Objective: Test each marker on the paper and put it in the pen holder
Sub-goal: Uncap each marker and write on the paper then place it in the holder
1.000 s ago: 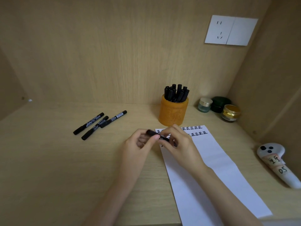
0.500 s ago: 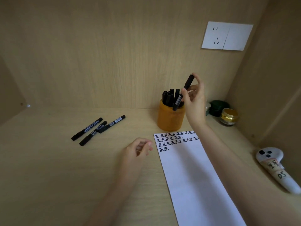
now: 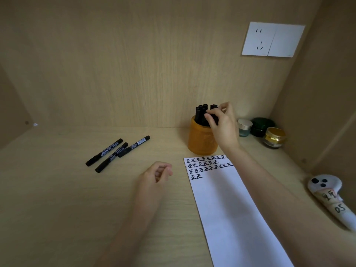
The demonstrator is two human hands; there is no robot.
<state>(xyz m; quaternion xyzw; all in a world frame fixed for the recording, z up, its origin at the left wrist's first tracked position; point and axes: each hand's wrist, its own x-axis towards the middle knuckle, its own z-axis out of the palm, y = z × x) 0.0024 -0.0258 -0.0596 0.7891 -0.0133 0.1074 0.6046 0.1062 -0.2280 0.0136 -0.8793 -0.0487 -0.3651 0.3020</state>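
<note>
Right hand [image 3: 223, 125] pinching a black marker [image 3: 212, 117] into the round orange pen holder [image 3: 202, 138], left hand [image 3: 157, 175] loosely curled and empty left of the holder, white paper strip [image 3: 227, 205] just before it, three black markers [image 3: 117, 152] farther left

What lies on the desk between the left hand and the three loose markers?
Nothing: in the head view, the desk is bare wood between the left hand and the three markers.
</note>
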